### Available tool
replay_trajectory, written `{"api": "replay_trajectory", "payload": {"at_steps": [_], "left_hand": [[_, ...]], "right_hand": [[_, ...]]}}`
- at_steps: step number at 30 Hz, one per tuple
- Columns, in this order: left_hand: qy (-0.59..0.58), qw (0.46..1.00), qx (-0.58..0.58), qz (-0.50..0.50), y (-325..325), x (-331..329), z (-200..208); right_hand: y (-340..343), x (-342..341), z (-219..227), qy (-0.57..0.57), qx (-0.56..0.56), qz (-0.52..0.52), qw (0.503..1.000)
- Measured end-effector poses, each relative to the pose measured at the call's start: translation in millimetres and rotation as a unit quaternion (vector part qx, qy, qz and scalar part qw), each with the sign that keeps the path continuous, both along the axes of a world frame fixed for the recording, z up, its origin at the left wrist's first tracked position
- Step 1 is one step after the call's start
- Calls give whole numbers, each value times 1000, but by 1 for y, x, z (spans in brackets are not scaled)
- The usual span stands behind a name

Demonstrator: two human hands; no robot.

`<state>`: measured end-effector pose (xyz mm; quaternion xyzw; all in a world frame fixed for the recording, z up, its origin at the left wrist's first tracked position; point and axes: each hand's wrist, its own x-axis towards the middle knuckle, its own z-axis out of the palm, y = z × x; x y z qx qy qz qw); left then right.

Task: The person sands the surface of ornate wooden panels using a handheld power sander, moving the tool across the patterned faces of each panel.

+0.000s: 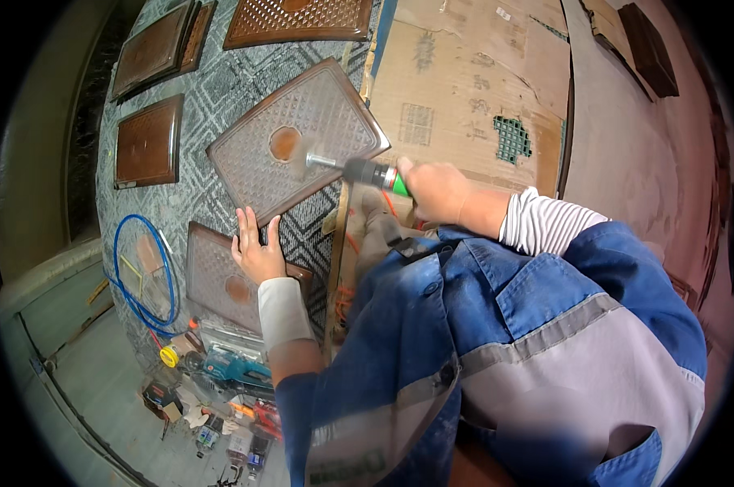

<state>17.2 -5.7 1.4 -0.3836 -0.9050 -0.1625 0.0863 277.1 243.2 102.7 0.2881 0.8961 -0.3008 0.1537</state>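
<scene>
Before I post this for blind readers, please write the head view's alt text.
The right hand grips a green and black power tool, its tip blurred over a brown rectangular textured panel; the left hand rests at the panel's near corner. Other brown panels lie on a grey patterned covering.

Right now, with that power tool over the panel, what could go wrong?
The panel might twist on the carpet, since the left hand appears to steady only its near edge. The power tool, held in the right hand, has a blurred, probably spinning tip near the round orange-brown patch; a slip could scuff the surface or reach the bare left fingers.
</scene>
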Motion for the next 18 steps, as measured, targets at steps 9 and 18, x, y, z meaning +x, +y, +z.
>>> {"api": "replay_trajectory", "payload": {"at_steps": [9, 18], "left_hand": [[-5, 1000, -3, 2, 1, 0, 0], [10, 1000, -2, -10, 0, -1, -1]], "right_hand": [[23, 5, -15, 13, 1, -34, 999], [33, 9, 0, -21, -7, -26, 999]]}}
